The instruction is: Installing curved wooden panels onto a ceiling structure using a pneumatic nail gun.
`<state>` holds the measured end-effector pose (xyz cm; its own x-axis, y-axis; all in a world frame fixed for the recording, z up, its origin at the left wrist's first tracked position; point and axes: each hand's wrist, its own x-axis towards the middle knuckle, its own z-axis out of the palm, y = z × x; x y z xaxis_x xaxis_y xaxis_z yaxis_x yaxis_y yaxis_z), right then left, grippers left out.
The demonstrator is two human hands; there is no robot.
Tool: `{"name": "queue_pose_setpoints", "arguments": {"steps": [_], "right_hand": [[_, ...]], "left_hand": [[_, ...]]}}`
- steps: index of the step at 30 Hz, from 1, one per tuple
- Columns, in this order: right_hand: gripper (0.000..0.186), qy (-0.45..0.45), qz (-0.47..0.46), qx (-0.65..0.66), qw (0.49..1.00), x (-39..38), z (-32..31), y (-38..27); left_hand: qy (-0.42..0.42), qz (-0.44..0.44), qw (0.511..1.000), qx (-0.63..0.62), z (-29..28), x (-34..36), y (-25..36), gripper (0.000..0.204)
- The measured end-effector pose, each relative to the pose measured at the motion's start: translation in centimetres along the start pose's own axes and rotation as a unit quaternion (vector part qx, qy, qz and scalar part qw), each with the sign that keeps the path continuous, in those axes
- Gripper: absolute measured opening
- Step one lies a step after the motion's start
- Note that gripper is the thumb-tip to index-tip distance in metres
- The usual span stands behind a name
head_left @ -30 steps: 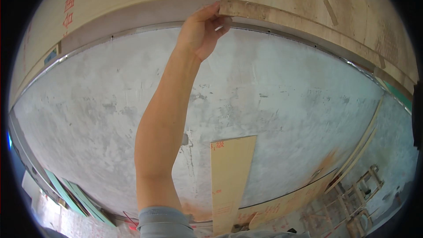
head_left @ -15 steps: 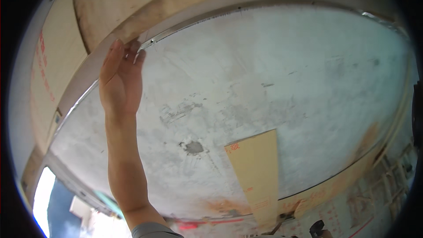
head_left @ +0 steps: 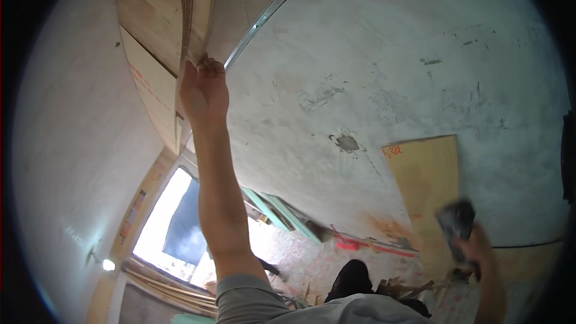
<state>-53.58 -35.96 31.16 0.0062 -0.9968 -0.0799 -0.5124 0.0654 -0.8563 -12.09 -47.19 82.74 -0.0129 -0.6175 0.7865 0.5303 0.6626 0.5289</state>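
My left arm reaches up in the head view. At its end my left hand point(head_left: 205, 93) is closed at the lower edge of a curved wooden board point(head_left: 201, 18), thumb to the left and curled fingers to the right; its fingertips are partly hidden. Beside the fingers a thin metal strip point(head_left: 264, 17) runs along the top of the grey wall. Low on the right my right hand point(head_left: 477, 245) grips a dark, blocky tool with a handle point(head_left: 457, 225). Motion blurs both the hand and the tool, so its exact kind is unclear.
A tan board point(head_left: 426, 174) leans on the grey plastered wall point(head_left: 348, 102), which has a chipped hole. Wood scraps point(head_left: 402, 288) lie on the floor near my dark-clad leg. Green boards point(head_left: 279, 210) lean near a bright window point(head_left: 174, 228); a lit lamp point(head_left: 108, 264) is at left.
The view has swung left and down, so window and floor show more. My left hand stays up at the board's edge. My right hand has risen into view with the dark tool.
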Motion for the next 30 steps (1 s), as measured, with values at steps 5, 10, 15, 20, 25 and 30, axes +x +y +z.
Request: {"name": "queue_pose_setpoints", "arguments": {"steps": [5, 10, 15, 20, 25, 30], "right_hand": [[0.023, -0.073, -0.24, 0.259, 0.933, 6.5, -10.2, -22.4], [0.018, -0.103, -0.401, 0.39, 0.823, 9.9, -15.7, -37.3], [0.018, -0.226, -0.454, 0.461, 0.729, 12.7, -16.2, -45.1], [0.018, -0.312, -0.457, 0.427, 0.716, 14.2, -15.3, -47.0], [0.019, -0.383, -0.436, 0.438, 0.687, 14.4, -15.1, -48.4], [0.017, -0.344, -0.433, 0.428, 0.715, 16.0, -15.3, -47.4]], "left_hand": [[0.043, -0.005, 0.998, 0.041, -0.1, 0.3, 1.5, 0.022], [0.066, 0.001, 0.998, 0.021, 0.7, 0.7, -0.3, 0.021], [0.055, -0.005, 0.998, 0.011, -0.1, 1.2, 0.8, 0.018], [0.082, 0.014, 0.996, 0.03, 0.0, 0.8, -0.4, 0.018], [0.098, -0.005, 0.992, 0.074, 1.7, -0.6, 1.7, 0.018], [0.216, 0.184, 0.801, 0.527, 6.5, -5.8, 0.7, 0.024]]}}
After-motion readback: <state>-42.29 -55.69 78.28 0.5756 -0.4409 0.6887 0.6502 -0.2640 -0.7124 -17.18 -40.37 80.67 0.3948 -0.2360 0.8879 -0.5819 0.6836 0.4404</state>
